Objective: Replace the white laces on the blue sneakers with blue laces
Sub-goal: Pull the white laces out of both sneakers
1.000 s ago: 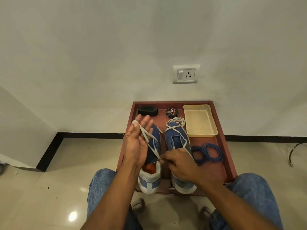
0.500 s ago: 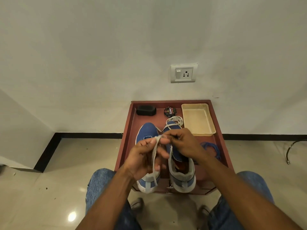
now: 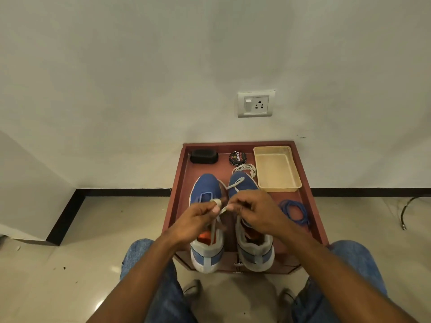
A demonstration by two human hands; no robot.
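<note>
The white lace, a second ago stretched wide, is now wound round the left hand and pinched by the right hand; bundling seems underway

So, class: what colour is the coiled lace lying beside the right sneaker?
Blue: the coiled lace shows in the head view.

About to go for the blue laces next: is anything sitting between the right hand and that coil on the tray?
Nothing visible. The blue laces lie bare on the tray, just right of the right hand. That hand and the left hand both pinch the white lace.
</note>
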